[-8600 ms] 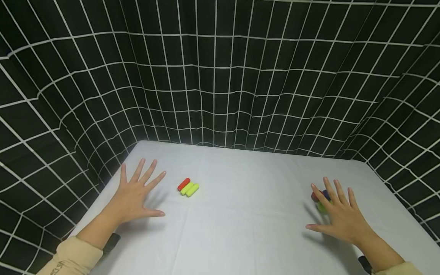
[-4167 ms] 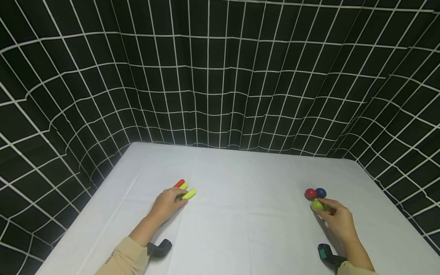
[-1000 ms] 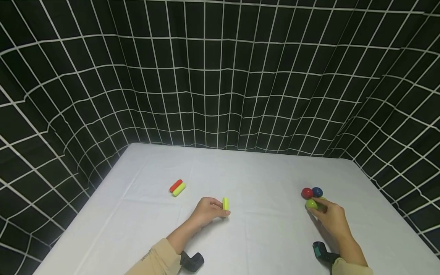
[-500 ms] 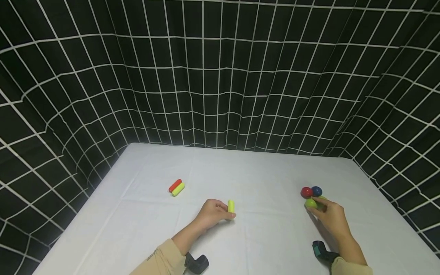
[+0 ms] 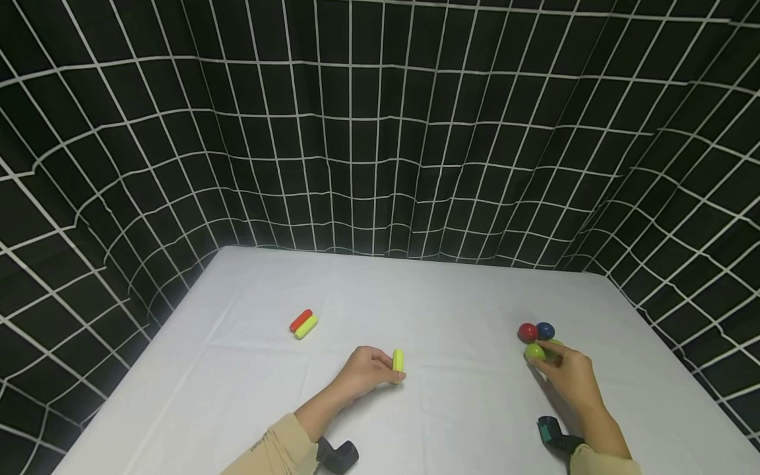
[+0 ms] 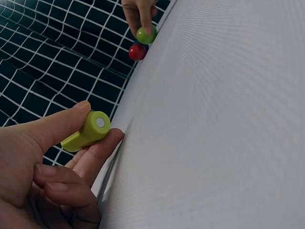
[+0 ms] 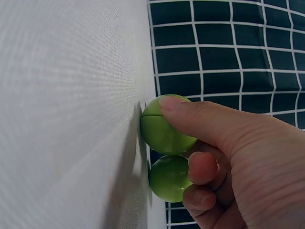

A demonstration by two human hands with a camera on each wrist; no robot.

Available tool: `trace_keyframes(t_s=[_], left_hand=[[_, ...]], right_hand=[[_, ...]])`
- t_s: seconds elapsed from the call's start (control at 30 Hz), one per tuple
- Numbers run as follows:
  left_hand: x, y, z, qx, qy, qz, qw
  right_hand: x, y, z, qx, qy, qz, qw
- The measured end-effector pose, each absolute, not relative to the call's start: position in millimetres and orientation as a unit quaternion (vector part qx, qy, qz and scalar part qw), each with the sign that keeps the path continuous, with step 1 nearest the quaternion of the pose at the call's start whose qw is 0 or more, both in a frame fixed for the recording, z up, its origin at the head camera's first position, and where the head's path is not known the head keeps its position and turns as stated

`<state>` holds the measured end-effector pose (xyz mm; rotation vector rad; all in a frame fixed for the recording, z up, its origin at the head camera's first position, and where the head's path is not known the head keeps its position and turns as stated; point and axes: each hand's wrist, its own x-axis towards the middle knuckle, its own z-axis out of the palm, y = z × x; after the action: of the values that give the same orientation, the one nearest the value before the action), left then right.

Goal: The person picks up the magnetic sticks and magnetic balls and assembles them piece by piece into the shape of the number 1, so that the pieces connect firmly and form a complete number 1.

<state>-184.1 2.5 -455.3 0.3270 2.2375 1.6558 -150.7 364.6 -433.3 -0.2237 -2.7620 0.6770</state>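
My left hand (image 5: 363, 373) pinches a yellow-green magnetic rod (image 5: 398, 360) between thumb and fingers at mid-table. In the left wrist view, a pale round disc shows in the end of the rod (image 6: 88, 133). Whether the rod touches the table cannot be told. On the right, my right hand (image 5: 572, 379) grips a green ball (image 7: 167, 131) with thumb and fingers. A second green ball (image 7: 169, 176) sits beside it against the curled fingers, mostly hidden from the head. Just beyond are a red ball (image 5: 528, 332) and a blue ball (image 5: 545, 330).
A red rod (image 5: 301, 320) and another yellow-green rod (image 5: 306, 327) lie side by side on the left of the white-covered table (image 5: 463, 409). A dark curtain with a white grid (image 5: 380, 132) stands round the back and sides. Each wrist carries a dark camera (image 5: 338, 456).
Earlier both hands were spread open. The left hand then took the nearest yellow-green rod and carried it right to mid-table, now nearly still. The right hand took hold of a green ball and stays there.
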Motion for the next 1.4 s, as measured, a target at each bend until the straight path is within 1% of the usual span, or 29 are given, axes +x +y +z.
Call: trace_keyframes(t_s=[0.3,0.57,0.8,1.13,1.4], left_hand=[[-185,2,-456,0.119,0.791,0.578,0.163],[-184,1,-456,0.119,0.79,0.578,0.167],[-183,2,-455,0.121,0.788,0.581,0.167],[-182,1,-454,0.117,0.788,0.581,0.168],[-182,1,-453,0.119,0.789,0.578,0.169]], right_hand=[[-150,364,-431,-0.075,-0.953,0.248,0.154],[-153,358,-427,-0.083,-0.941,0.291,0.154],[-162,347,-425,-0.068,-0.929,0.316,0.177],[-177,325,-422,-0.065,-0.92,0.353,0.157],[-194,301,-422,-0.042,-0.914,0.379,0.141]])
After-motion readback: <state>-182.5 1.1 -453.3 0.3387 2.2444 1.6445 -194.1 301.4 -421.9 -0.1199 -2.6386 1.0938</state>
